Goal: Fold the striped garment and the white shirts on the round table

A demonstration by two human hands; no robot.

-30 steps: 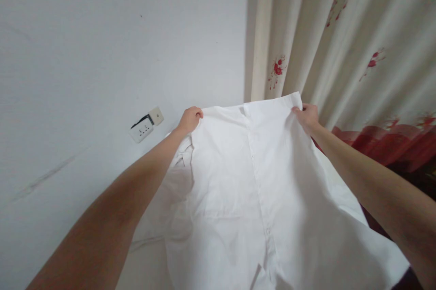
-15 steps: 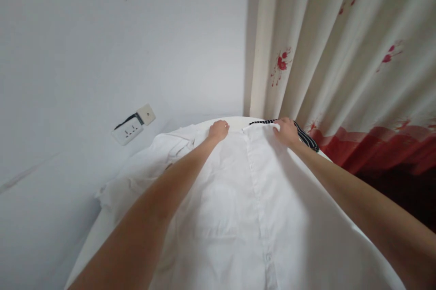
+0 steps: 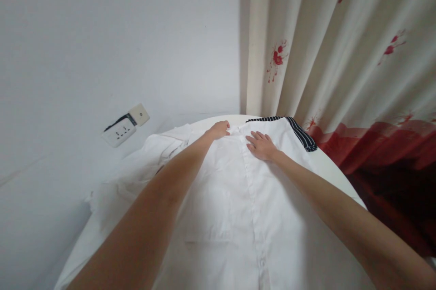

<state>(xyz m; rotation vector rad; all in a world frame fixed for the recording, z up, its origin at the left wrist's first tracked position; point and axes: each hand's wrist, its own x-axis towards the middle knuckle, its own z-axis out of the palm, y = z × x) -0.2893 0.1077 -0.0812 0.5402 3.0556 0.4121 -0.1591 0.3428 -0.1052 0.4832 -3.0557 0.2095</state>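
Shirt [image 3: 221, 208] lies spread on table [image 3: 329, 165]. My right hand [image 3: 262, 147] rests flat on it; left hand [image 3: 218, 130] curls at its far edge, grip unclear. Likely light, soft; best held by far corners.

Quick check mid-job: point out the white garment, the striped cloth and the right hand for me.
White garment [image 3: 225, 203]: head view, on its front, left of the button strip.
Striped cloth [image 3: 301, 135]: head view, on the dark strip right of the garment.
Right hand [image 3: 263, 147]: head view, on the back of the hand.
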